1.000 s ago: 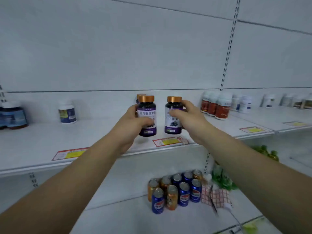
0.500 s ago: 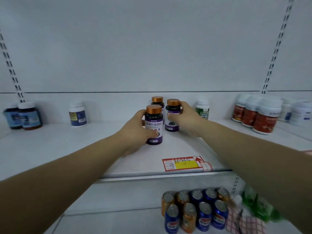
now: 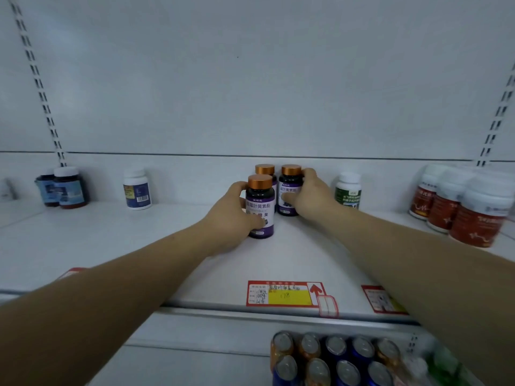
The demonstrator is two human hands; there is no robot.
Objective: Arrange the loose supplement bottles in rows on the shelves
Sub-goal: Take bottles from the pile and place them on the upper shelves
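Left hand (image 3: 231, 218): curled round the front bottle (image 3: 260, 203), thumb across the lower label, fingers (image 3: 240, 188) behind it; base apparently down on the shelf (image 3: 139, 240).
Right hand (image 3: 310, 196): gripping the right bottle (image 3: 288, 188), fingers (image 3: 308, 173) up beside the copper cap, thumb on the label; base seemingly down as well.
Back bottle (image 3: 265, 169): just beyond the left fingers and between the two sets of fingertips, mostly hidden; touching its neighbours or not, impossible to tell.
Risk on release: clipping a cap with a knuckle and tipping a tall, narrow bottle; likeliest from opening the fingers sideways instead of drawing straight back.
Risk of knock-on: shoving the front bottle away from the left thumb into the back one, toppling it against the rear wall.
Risk to the row: front bottle judged slightly left of the one behind; crooked line if let go here.
Green-label bottle (image 3: 348, 190): near the outer side of the right fingers; within reach of a careless wrist sweep.
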